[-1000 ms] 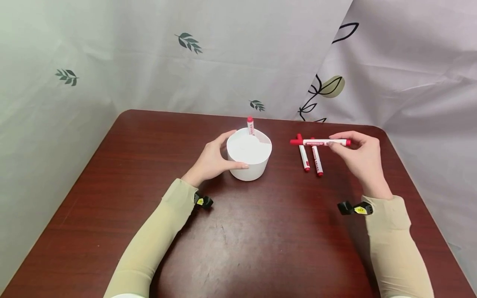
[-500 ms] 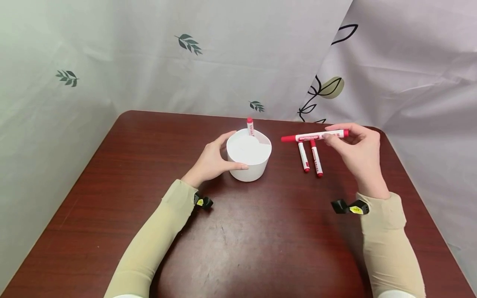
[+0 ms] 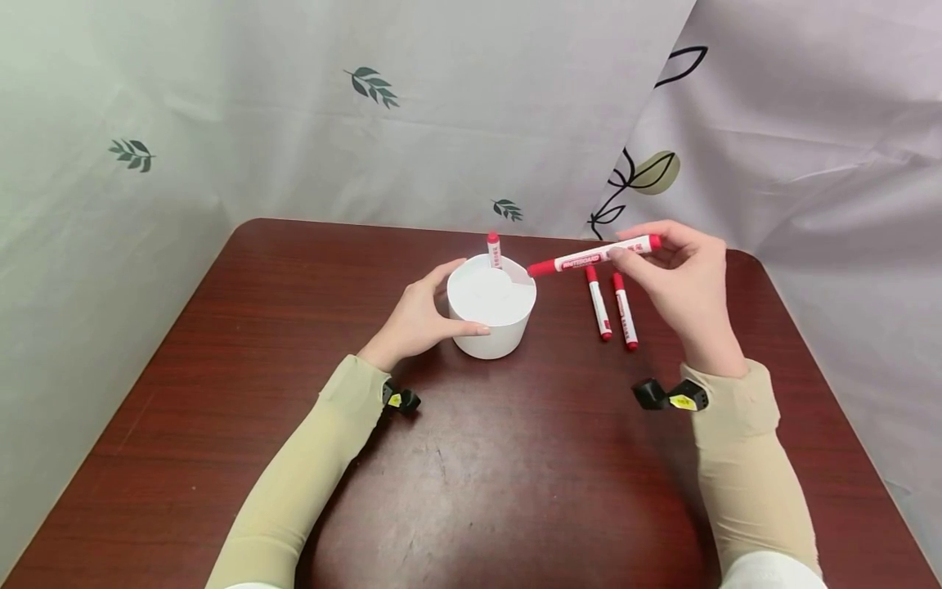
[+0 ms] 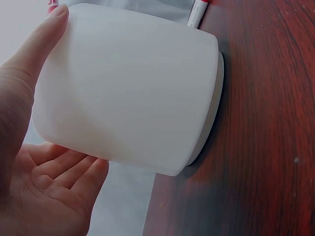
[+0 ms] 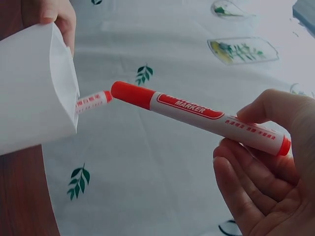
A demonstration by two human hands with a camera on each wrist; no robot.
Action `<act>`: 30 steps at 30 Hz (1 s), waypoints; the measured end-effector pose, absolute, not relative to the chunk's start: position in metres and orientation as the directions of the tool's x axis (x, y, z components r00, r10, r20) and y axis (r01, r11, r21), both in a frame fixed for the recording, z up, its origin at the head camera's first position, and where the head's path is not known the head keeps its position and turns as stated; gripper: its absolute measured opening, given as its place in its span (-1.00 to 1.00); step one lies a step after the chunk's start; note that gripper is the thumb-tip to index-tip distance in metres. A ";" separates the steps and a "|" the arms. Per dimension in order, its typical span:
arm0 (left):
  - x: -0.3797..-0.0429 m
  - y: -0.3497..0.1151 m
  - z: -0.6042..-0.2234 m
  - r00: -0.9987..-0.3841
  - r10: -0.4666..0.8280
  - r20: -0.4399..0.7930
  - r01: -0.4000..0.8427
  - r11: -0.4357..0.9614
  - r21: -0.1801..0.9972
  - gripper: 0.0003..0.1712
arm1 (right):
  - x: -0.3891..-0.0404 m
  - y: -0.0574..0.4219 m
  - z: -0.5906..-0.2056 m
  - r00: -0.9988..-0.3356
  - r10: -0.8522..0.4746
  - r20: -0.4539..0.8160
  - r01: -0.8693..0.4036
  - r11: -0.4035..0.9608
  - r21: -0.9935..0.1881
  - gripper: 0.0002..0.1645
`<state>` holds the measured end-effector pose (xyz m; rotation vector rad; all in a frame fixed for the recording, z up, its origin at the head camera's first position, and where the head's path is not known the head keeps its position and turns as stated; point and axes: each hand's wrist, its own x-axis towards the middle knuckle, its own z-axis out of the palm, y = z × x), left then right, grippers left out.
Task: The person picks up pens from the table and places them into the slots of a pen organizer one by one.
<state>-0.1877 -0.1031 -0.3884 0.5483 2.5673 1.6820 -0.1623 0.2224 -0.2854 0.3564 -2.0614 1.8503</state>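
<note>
A white round container (image 3: 491, 331) stands on the table, and my left hand (image 3: 423, 315) grips its left side, thumb in front and fingers behind. Inside it a red-capped whiteboard marker (image 3: 495, 249) stands upright at the back, its end above the rim. My right hand (image 3: 684, 282) pinches a second whiteboard marker (image 3: 594, 255) near its rear end, between thumb and fingers. That marker slants down to the left, its red cap at the container's right rim in the head view; whether they touch I cannot tell. The right wrist view shows the held marker (image 5: 197, 113) whole.
Two more red-and-white markers, one (image 3: 599, 304) left of the other (image 3: 625, 312), lie side by side on the dark red wooden table (image 3: 471, 483), right of the container. A pale curtain (image 3: 441, 123) with leaf prints hangs behind the table's back edge.
My right hand has carried its marker left and upward to the container's rim, and the marker has gone from level to slanting cap-down. The left hand and container have stayed put.
</note>
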 end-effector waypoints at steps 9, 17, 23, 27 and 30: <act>-0.187 -0.103 -0.388 -0.937 0.306 0.170 0.278 0.356 0.892 0.21 | -0.168 0.201 -0.283 -0.917 -0.062 0.393 -0.394 0.278 -0.876 -0.79; -0.188 -0.103 -0.388 -0.938 0.304 0.167 0.277 0.364 0.889 0.20 | -0.173 0.182 -0.296 -0.931 -0.143 0.337 -0.366 0.328 -0.871 -0.80; -0.189 -0.102 -0.388 -0.937 0.304 0.174 0.282 0.359 0.890 0.19 | -0.174 0.170 -0.311 -0.922 -0.214 0.322 -0.383 0.391 -0.837 -0.82; -0.189 -0.103 -0.389 -0.936 0.305 0.176 0.285 0.363 0.887 0.19 | -0.184 0.171 -0.332 -0.919 -0.242 0.310 -0.388 0.431 -0.815 -0.79; -0.188 -0.103 -0.389 -0.936 0.307 0.175 0.286 0.367 0.885 0.20 | -0.185 0.169 -0.337 -0.927 -0.248 0.281 -0.368 0.464 -0.806 -0.75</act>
